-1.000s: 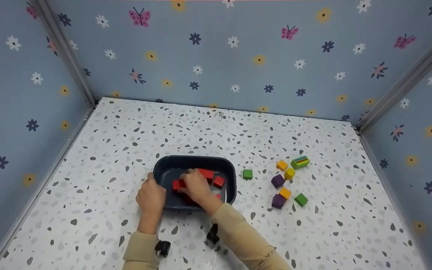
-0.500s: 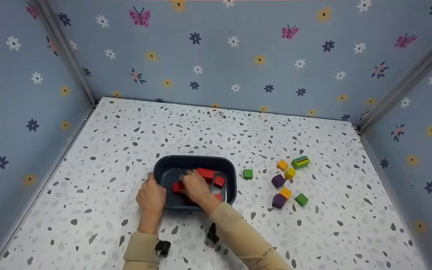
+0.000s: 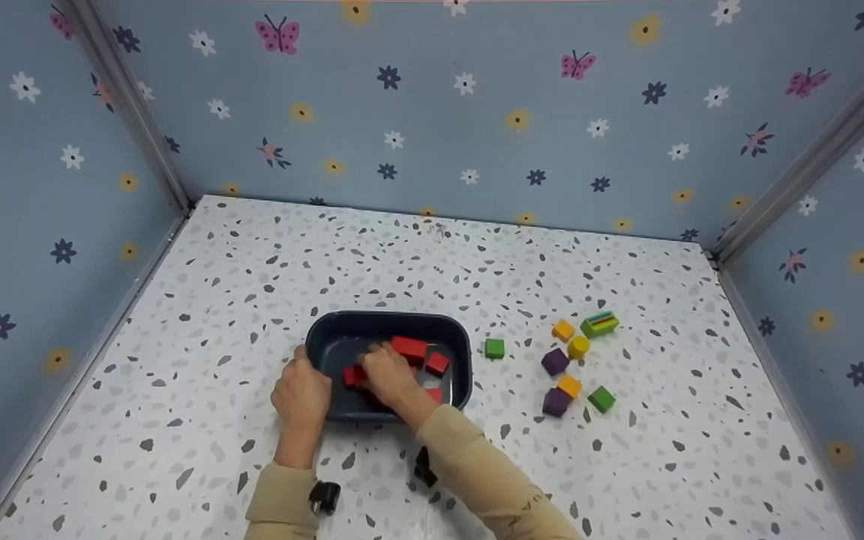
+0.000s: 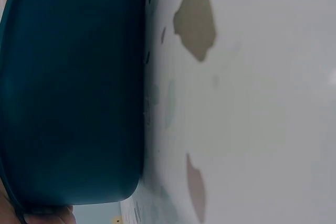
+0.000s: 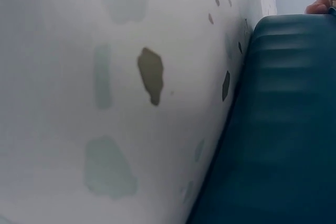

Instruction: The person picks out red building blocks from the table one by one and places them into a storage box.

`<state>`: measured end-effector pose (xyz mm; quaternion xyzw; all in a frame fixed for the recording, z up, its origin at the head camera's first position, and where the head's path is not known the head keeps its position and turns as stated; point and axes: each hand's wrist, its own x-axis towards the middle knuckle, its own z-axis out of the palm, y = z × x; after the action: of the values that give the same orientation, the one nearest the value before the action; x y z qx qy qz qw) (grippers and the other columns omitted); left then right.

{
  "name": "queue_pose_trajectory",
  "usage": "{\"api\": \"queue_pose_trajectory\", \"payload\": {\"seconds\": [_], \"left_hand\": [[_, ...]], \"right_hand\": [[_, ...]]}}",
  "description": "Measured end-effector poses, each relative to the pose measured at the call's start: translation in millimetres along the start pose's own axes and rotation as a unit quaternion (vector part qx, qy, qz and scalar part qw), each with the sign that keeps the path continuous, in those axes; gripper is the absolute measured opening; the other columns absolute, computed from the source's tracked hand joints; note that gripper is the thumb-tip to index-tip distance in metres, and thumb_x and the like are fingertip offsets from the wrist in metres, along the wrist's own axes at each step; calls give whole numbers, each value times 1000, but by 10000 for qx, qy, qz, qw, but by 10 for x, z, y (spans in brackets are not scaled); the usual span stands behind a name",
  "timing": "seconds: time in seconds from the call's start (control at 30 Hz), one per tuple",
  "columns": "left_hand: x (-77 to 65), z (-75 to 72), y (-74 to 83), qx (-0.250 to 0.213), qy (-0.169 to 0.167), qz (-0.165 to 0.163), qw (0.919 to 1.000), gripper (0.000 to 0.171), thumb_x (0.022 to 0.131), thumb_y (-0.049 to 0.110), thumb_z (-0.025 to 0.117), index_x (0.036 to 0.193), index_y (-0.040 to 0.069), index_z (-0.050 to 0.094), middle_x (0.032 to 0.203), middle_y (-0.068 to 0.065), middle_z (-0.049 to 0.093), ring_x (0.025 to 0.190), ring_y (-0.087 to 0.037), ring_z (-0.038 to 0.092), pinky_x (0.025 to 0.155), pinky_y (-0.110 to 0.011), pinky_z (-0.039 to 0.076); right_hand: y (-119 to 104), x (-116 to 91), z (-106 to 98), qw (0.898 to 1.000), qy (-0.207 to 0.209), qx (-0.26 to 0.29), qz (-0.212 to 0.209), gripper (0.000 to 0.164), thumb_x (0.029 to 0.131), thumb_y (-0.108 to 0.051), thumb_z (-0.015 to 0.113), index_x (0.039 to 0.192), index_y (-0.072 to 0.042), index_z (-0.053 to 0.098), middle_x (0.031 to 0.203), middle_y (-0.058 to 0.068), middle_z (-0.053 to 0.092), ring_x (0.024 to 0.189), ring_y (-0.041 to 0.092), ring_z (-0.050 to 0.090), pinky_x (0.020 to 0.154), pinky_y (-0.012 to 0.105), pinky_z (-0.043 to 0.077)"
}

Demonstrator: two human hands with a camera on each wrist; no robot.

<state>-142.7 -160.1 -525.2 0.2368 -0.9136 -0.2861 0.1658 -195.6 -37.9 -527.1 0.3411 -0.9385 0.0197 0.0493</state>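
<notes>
A dark blue plastic tub [image 3: 387, 322] holds several red toy blocks, among them a long one [image 3: 409, 349] and a small cube [image 3: 437, 364]. My left hand [image 3: 301, 390] grips the tub's left rim; in the left wrist view its fingers [image 4: 52, 216] curl over that rim. Inside the tub, my right hand [image 3: 389, 377] has its fingers curled down onto a red block [image 3: 350, 376], which sticks out to the left of them. The hand hides the rest of that block and its own fingertips. The right wrist view shows the tub's outer wall [image 5: 283, 124], not the right hand.
Right of the tub lies a green cube [image 3: 494, 348]. Farther right are purple cubes [image 3: 555, 361], orange cubes [image 3: 563, 330], a yellow cylinder [image 3: 578, 346], another green cube [image 3: 601, 399] and a striped green block [image 3: 599, 325]. Flower-patterned walls [image 3: 432, 112] enclose the speckled table [image 3: 252, 300].
My right hand has shifted slightly toward me inside the tub, and the red block at its fingers has moved the same way. My left hand stays on the rim.
</notes>
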Motion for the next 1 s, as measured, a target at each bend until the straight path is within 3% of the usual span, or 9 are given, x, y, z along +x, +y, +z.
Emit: {"api": "queue_pose_trajectory", "payload": {"seconds": [0.3,0.6,0.8,1.0], "left_hand": [[14,-9,-26,37,-62,-64,10000,41,72,1,56,112,-2,52,83,-26,60,66,-47,56,55,-54,41],[4,-25,-60,8,23,150,9999,35,73,-1,52,108,-5,51,82,-27,59,65,-48,56,53,-55,41],[33,-24,-62,83,13,131,9999,37,73,0,52,110,-4,51,83,-27,59,66,-48,56,54,-54,41],[18,-8,-78,169,-59,100,9998,36,74,2,51,110,-4,50,82,-26,59,65,-48,56,54,-54,41]], "right_hand": [[-34,-2,16,10000,-15,-14,-20,22,75,-33,69,88,-16,66,87,0,60,86,18,55,74,25,45],[-65,-37,5,9996,65,-249,-73,19,75,-31,68,87,-16,65,82,0,61,83,16,55,72,26,46],[-36,-67,-71,9996,179,45,-190,27,76,-35,67,93,-15,64,86,2,60,84,17,55,69,25,47],[87,-208,-202,9953,521,732,-362,34,79,-29,66,108,-11,62,99,5,60,96,17,54,85,29,42]]}}
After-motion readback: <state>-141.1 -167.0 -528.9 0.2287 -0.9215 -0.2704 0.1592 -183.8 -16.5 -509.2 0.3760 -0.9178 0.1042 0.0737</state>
